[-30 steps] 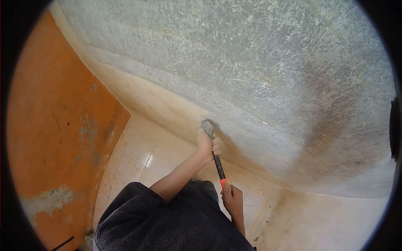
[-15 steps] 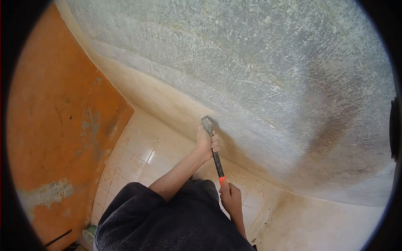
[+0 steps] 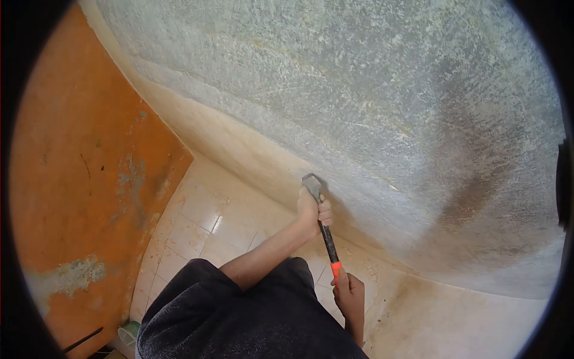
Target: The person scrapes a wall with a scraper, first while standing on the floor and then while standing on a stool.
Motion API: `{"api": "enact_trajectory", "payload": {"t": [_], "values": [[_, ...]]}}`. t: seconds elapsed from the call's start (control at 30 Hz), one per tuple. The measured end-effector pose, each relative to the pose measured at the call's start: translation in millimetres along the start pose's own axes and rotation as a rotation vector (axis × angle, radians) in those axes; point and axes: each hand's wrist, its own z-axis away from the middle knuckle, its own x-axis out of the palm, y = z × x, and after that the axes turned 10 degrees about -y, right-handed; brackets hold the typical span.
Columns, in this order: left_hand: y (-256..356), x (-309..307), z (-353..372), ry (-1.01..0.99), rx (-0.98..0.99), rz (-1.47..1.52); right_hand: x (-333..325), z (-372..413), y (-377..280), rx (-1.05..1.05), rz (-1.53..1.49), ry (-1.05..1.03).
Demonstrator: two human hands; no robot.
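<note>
A long-handled scraper [image 3: 328,242] slants across the middle of the head view. It has a grey flat head, a black shaft and an orange band near its lower end. My left hand [image 3: 311,208] wraps round it just below the head, and my right hand [image 3: 349,293] grips the lower end at the orange band. The scraper head overlaps the lower part of the wall [image 3: 359,102], near where the rough grey-white surface meets a smoother beige strip. The wall's grey area is covered in scrape marks.
An orange wall [image 3: 66,161] with patches of worn paint stands on the left. Pale floor tiles [image 3: 194,230] with crumbs of debris lie below. At the bottom left is a green and white basket-like container [image 3: 129,332]. A dark shadow falls on the wall at right.
Both hands and the scraper have shifted right and slightly down along the wall's lower part. Both hands keep their grip.
</note>
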Motion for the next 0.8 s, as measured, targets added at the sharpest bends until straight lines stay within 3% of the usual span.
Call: {"api": "enact_trajectory", "payload": {"t": [0.13,0.23,0.37,0.5,0.57,0.8], "values": [[2,-1,0,-0.016,-0.002,-0.012,-4,-2,-4,0.064,0.045,-0.030],[19,-19,-8,-0.032,0.013,-0.001,18,-8,-10,-0.061,0.162,-0.034],[14,-13,-4,0.015,0.046,-0.045,15,-5,-2,-0.052,-0.008,-0.032],[10,-13,-4,-0.018,-0.009,-0.024,13,-3,-1,-0.030,-0.018,-0.031],[21,-29,-16,-0.052,0.067,0.003,19,-20,1,-0.149,0.119,-0.050],[16,-16,-8,-0.017,0.047,-0.015,14,-11,1,-0.046,-0.064,-0.060]]}}
